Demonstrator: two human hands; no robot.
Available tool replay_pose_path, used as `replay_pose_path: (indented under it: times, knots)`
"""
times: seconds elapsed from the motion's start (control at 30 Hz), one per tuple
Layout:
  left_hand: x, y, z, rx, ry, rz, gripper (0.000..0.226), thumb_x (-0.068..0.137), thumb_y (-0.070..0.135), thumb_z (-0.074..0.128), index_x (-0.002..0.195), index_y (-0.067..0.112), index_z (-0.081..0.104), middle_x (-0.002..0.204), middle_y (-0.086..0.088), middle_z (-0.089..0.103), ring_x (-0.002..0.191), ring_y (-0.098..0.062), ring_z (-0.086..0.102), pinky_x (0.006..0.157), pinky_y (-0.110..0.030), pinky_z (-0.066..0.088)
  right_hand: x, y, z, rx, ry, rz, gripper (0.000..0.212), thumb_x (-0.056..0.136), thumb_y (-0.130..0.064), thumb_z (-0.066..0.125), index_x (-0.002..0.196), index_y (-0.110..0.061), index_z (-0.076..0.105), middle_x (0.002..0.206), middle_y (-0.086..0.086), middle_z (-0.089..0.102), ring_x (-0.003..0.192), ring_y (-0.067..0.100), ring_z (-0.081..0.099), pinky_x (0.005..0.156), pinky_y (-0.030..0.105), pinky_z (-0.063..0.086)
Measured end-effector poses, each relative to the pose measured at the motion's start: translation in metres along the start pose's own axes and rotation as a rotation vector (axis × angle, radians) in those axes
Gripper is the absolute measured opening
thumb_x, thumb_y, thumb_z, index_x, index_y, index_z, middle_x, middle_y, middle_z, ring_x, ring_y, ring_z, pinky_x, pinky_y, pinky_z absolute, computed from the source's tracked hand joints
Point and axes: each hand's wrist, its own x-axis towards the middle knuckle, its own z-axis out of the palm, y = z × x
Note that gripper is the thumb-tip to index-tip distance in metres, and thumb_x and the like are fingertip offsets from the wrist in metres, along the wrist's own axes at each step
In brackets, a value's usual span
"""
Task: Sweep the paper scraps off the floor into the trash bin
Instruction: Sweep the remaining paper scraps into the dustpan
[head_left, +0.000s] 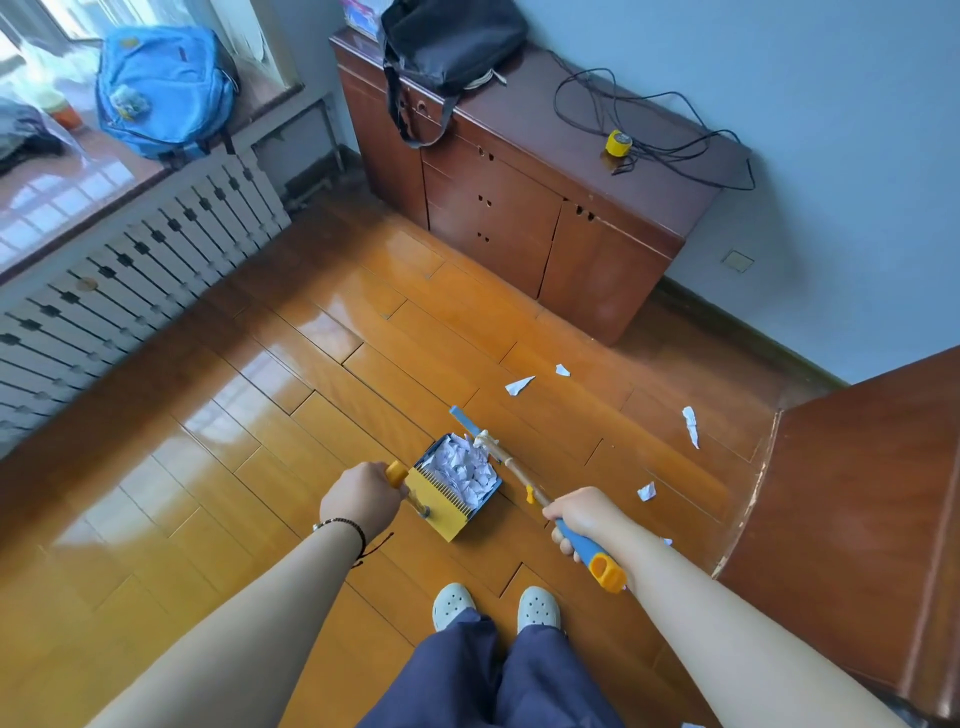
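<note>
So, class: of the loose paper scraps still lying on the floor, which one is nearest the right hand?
The small scrap just right of the right hand; the long strip and the pair near the cabinet lie farther off.

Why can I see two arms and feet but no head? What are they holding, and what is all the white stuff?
The camera sits on the person's head and looks down, so you see only what they would see: their arms, legs and shoes. There is just this one picture.

The left hand grips the yellow handle of a dustpan, which is already full of crumpled white paper. The right hand grips the blue and yellow handle of a broom, whose far end reaches down beside the dustpan.

The white stuff is paper scraps. A few still lie scattered on the shiny wooden floor, over towards the right. I cannot see a trash bin in this picture.

Farther off stands a brown cabinet with a black bag on top.
</note>
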Motion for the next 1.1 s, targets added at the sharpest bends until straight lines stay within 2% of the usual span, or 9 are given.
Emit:
replay_pose_path:
  times: [0.1,0.23,0.47,0.67,0.77,0.9,1.1]
  knots:
    - [-0.002,0.0,0.003,-0.026,0.009,-0.016,0.025,0.096,0.042,0.061,0.079,0.024,0.058,0.073,0.003,0.063,0.064,-0.018,0.058,0.054,-0.027,0.048,0.001,0.001,-0.006,0.008,0.023,-0.021,0.017,0.096,-0.015,0.054,0.109,-0.006,0.059,0.066,0.011,0.056,0.046,0.018,0.05,0.041,0.023,0.044]
    - [-0.004,0.007,0.005,-0.032,0.004,-0.02,0.028,0.096,0.043,0.061,0.076,0.025,0.055,0.072,0.003,0.063,0.062,-0.017,0.057,0.053,-0.026,0.044,0.006,0.007,-0.014,0.011,0.046,-0.054,0.021,0.094,-0.008,0.054,0.113,-0.001,0.061,0.065,0.013,0.052,0.044,0.02,0.046,0.037,0.02,0.04]
    - [0.001,0.025,0.004,-0.108,-0.013,-0.068,0.03,0.097,0.043,0.062,0.075,0.024,0.054,0.069,0.002,0.06,0.059,-0.016,0.055,0.052,-0.025,0.044,0.026,0.0,-0.038,-0.018,0.087,-0.05,0.019,0.092,-0.008,0.057,0.11,-0.003,0.063,0.061,0.013,0.054,0.043,0.021,0.047,0.038,0.02,0.041]
    - [0.013,0.055,-0.003,-0.127,0.004,-0.089,0.031,0.095,0.046,0.063,0.075,0.023,0.055,0.07,0.002,0.061,0.06,-0.016,0.056,0.052,-0.026,0.044,0.051,-0.025,-0.07,0.012,0.108,-0.067,0.021,0.092,-0.005,0.056,0.109,0.004,0.062,0.06,0.014,0.053,0.042,0.023,0.047,0.043,0.025,0.044]
    - [0.021,0.076,-0.006,-0.091,-0.002,-0.074,0.032,0.096,0.046,0.062,0.075,0.023,0.053,0.071,0.002,0.06,0.06,-0.016,0.055,0.051,-0.026,0.043,0.063,-0.042,-0.089,0.016,0.137,-0.08,0.022,0.092,-0.007,0.057,0.111,0.004,0.062,0.063,0.014,0.056,0.045,0.022,0.05,0.04,0.023,0.042]
    - [0.033,0.108,-0.005,-0.011,-0.021,-0.055,0.028,0.097,0.045,0.059,0.08,0.023,0.056,0.071,0.003,0.061,0.062,-0.018,0.057,0.05,-0.025,0.044,0.08,-0.067,-0.124,0.051,0.173,-0.081,0.02,0.094,-0.008,0.058,0.11,0.003,0.061,0.064,0.014,0.057,0.047,0.023,0.051,0.041,0.025,0.042]
    - [0.05,0.139,-0.002,0.062,-0.023,-0.058,0.025,0.098,0.047,0.059,0.094,0.022,0.064,0.076,0.004,0.065,0.068,-0.017,0.064,0.055,-0.028,0.055,0.114,-0.101,-0.179,0.048,0.255,-0.043,0.021,0.093,-0.009,0.058,0.107,0.006,0.06,0.066,0.016,0.06,0.049,0.025,0.055,0.046,0.029,0.047]
